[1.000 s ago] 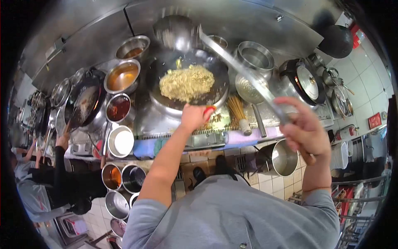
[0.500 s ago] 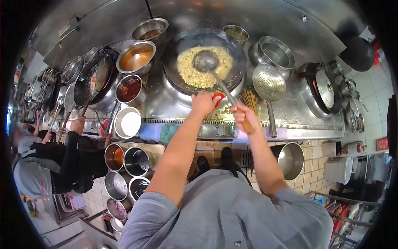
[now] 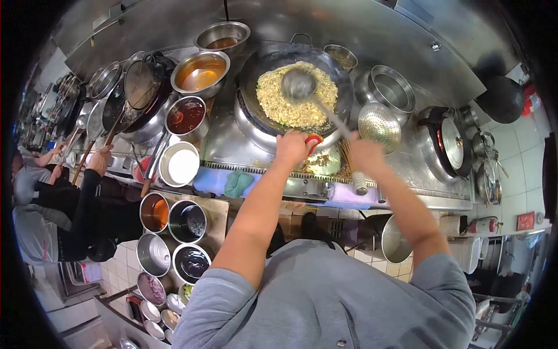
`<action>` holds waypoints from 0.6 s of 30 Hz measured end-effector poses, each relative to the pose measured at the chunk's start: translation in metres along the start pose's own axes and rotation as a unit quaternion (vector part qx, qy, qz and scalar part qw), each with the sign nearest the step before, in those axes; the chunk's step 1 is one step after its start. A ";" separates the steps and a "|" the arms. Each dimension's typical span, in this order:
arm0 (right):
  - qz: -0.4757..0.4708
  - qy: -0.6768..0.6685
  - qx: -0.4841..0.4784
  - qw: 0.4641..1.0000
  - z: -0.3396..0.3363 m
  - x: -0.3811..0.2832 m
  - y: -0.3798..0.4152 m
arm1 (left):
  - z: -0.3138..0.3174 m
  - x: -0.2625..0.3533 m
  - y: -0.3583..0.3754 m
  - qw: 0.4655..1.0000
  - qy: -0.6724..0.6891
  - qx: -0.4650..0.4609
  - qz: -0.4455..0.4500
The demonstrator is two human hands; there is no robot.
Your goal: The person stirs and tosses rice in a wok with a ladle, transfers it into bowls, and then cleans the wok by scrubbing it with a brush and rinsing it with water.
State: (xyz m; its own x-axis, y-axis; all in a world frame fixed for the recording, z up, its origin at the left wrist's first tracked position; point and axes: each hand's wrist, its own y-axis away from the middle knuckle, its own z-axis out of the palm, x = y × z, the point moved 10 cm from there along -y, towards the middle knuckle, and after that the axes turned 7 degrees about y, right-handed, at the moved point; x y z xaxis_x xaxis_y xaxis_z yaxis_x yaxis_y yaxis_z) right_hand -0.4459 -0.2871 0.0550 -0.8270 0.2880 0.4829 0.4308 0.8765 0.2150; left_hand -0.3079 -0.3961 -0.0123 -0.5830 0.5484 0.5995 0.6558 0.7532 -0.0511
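A large dark wok sits on the burner, holding a pale yellow layer of what looks like fried rice. My left hand is closed at the wok's near edge, beside a red and yellow piece; the exact grip is hidden. In my right hand, wrapped round its handle, is a ladle. Its bowl is blurred and lies over the rice, right of the wok's middle. A perforated strainer rests beyond my right hand, and a bundle of thin sticks lies under it.
Left of the wok stand bowls of amber liquid, red sauce and a white substance. Lower left are several metal pots. A co-worker's hand holds a long handle at another wok. A lidded pan is at right.
The ladle's bowl has shifted within the wok, and my right hand has moved up and right with its handle. The rice has spread from a ring into a fuller layer. The view has tilted slightly.
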 end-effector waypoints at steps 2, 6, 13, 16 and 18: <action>-0.118 -0.102 -0.093 0.983 0.027 -0.072 0.005 | -0.002 -0.001 -0.001 1.000 0.003 0.006 0.005; -0.139 -0.879 -0.289 0.353 0.021 -0.054 0.010 | -0.001 -0.003 0.000 1.000 0.005 0.015 0.027; -0.017 -0.498 0.091 0.862 0.131 -0.030 0.021 | -0.003 0.001 0.001 0.999 0.000 -0.006 0.048; 0.060 -0.691 -0.075 0.717 0.104 -0.022 0.049 | -0.006 0.002 0.004 0.997 0.004 0.036 0.068; 0.109 -0.715 -0.016 0.690 0.076 0.004 0.043 | -0.012 0.002 0.008 0.995 -0.003 0.056 0.082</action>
State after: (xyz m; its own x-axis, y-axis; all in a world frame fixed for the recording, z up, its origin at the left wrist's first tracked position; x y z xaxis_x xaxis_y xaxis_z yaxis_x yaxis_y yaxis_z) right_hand -0.4582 -0.2189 0.0019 -0.2424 0.5182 -0.8202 0.5906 0.7496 0.2990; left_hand -0.2985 -0.3932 -0.0019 -0.4757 0.6689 0.5712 0.6845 0.6893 -0.2371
